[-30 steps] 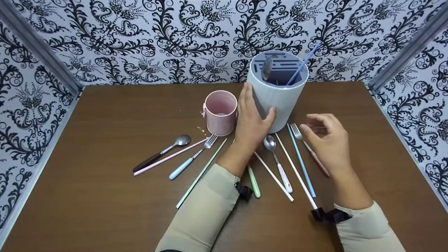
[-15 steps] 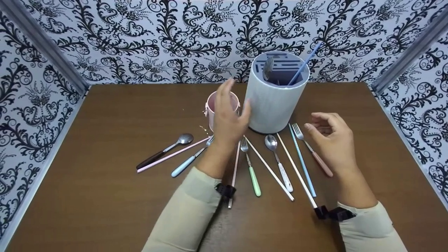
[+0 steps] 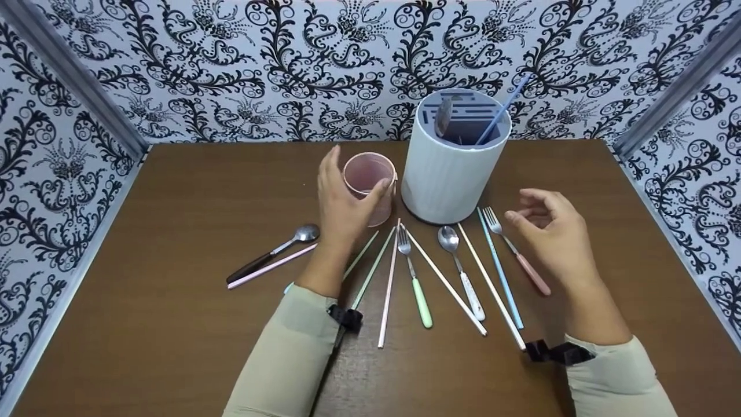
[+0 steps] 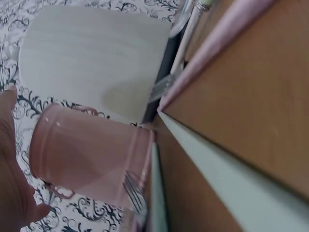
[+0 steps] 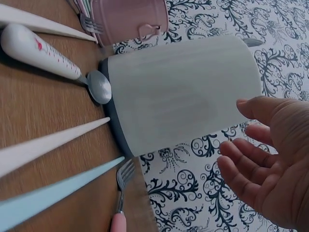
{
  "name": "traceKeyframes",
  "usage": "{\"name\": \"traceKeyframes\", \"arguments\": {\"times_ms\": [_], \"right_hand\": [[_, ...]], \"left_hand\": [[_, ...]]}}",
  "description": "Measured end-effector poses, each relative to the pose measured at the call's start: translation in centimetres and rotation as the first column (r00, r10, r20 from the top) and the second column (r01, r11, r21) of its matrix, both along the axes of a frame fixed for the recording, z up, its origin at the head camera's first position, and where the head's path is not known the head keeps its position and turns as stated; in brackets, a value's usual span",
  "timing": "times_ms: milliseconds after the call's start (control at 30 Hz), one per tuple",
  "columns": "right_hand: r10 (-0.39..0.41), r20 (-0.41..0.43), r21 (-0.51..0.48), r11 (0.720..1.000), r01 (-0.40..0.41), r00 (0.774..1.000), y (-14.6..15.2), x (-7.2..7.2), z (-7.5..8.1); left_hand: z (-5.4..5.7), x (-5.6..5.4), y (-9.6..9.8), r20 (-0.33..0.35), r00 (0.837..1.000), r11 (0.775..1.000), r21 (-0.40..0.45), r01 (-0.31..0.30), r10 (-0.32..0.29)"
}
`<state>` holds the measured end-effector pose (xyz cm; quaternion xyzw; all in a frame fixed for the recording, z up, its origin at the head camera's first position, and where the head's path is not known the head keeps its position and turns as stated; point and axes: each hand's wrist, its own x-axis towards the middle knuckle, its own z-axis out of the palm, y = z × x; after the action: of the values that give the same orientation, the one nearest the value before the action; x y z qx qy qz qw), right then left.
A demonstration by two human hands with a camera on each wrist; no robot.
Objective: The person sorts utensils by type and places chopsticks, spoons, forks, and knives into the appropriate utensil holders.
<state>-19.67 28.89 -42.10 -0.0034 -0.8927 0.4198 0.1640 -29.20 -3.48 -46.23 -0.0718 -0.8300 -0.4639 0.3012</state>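
My left hand (image 3: 343, 205) is by the pink cup (image 3: 380, 215), fingers extended on its left and thumb in front of it. In the left wrist view a gap shows between that hand (image 4: 17, 179) and the cup (image 4: 89, 154). To the cup's right stands a tall white utensil holder (image 3: 451, 179) with a spoon head and a blue stick poking out of its top. My right hand (image 3: 553, 237) hovers above the table, loosely curled and holding nothing. A pink-handled fork (image 3: 532, 274) lies beside it.
Cutlery is fanned over the brown table (image 3: 173, 191): a black-handled spoon (image 3: 307, 233), a green-handled fork (image 3: 422, 304), a white-handled spoon (image 3: 448, 237), a blue chopstick (image 3: 502, 272) and several other chopsticks. My left wrist covers most of a blue-handled fork. Patterned walls enclose the back and sides.
My left hand has left the side of the white holder and moved left across to the pink cup. My right hand has stayed nearly in place.
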Motion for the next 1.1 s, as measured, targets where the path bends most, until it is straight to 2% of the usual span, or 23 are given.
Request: {"name": "traceKeyframes", "arguments": {"times_ms": [200,433,700,900,1100], "right_hand": [[0.022,0.119,0.071,0.997,-0.03,0.993,1.1,-0.1,-0.1],[0.078,0.306,0.143,0.982,-0.127,0.949,2.5,-0.4,-0.7],[0.117,0.435,0.225,0.946,-0.233,0.893,3.5,-0.9,-1.7],[0.102,0.514,0.295,0.911,-0.287,0.852,4.2,-1.1,-2.3],[0.102,0.554,0.306,0.898,-0.315,0.826,4.3,-1.0,-2.7]], "left_hand": [[-1.0,-0.2,-0.6,0.124,0.991,0.997,0.065,0.038,-0.046],[-1.5,0.1,-0.5,0.24,0.962,0.986,0.131,0.1,-0.129],[-1.8,0.1,-0.5,0.27,0.951,0.984,0.137,0.118,-0.151],[-1.9,0.0,-0.4,0.292,0.945,0.986,0.118,0.115,-0.145],[-1.9,0.0,-0.4,0.304,0.942,0.987,0.117,0.115,-0.145]]}}
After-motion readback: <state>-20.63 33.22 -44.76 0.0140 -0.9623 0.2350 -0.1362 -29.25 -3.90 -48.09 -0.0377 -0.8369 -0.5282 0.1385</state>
